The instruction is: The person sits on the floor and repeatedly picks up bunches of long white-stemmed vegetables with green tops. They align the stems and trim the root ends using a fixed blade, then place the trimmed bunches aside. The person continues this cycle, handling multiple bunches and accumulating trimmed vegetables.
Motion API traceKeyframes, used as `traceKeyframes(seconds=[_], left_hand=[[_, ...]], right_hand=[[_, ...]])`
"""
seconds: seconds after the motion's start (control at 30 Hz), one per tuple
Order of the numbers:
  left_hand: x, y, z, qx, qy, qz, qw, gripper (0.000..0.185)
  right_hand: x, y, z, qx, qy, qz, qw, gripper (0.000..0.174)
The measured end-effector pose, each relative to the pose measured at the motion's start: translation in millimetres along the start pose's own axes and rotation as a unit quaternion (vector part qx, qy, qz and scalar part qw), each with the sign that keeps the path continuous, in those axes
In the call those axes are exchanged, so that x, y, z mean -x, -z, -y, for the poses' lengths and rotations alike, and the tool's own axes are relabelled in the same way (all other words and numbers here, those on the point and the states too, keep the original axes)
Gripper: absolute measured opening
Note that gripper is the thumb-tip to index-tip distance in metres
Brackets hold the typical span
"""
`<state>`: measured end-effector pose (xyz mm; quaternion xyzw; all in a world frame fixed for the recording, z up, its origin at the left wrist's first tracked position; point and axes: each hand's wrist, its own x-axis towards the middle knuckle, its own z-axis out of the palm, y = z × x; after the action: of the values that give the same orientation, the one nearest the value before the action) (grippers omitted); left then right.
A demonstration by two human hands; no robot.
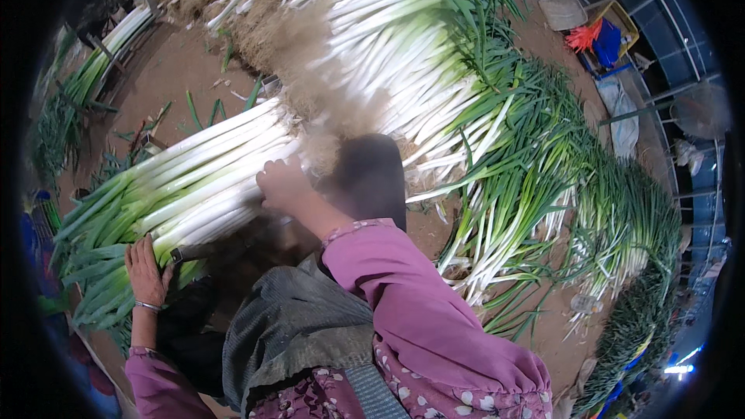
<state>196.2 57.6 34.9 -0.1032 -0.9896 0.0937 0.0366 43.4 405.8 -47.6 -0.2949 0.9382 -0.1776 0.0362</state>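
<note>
A thick bundle of long white-stemmed green onions point(215, 169) lies across a low stand, green leaves at the left and roots at the right. My left hand point(145, 272) rests flat against the leaf end, thumb apart from the fingers. Beside its thumb a dark metal bar end point(177, 255) of the stand sticks out. Near the root end, my right hand point(285, 187) touches the near side of the white stems with bent fingers; whether it grips any is hidden. Brown dust point(343, 87) hangs over the roots, blurring them.
A large heap of green onions point(401, 52) spreads ahead and to the right, with loose ones point(495, 244) along the dirt floor point(169, 64). Another bundle point(105, 64) lies on a stand at far left. A long-handled shovel point(563, 13) and a yellow crate point(621, 23) are at upper right.
</note>
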Motion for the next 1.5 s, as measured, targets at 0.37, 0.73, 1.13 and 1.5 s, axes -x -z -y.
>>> traceKeyframes(seconds=[0.37, 0.73, 1.13, 1.5], left_hand=[[-45, 81, -31, 0.209, 0.071, 0.017, 0.975, 0.045], [-260, 87, -366, 0.605, -0.172, -0.094, 0.771, 0.021], [-275, 46, -462, 0.779, -0.046, 0.33, 0.531, 0.023], [-273, 50, -466, 0.765, -0.054, 0.329, 0.551, 0.023]], right_hand=[[55, 122, -60, -0.37, -0.151, -0.32, 0.859, 0.029], [135, -26, -215, -0.752, -0.431, -0.311, 0.39, 0.027], [92, -109, -332, -0.749, -0.391, -0.4, 0.355, 0.027], [39, -89, -338, -0.688, -0.501, -0.352, 0.39, 0.024]])
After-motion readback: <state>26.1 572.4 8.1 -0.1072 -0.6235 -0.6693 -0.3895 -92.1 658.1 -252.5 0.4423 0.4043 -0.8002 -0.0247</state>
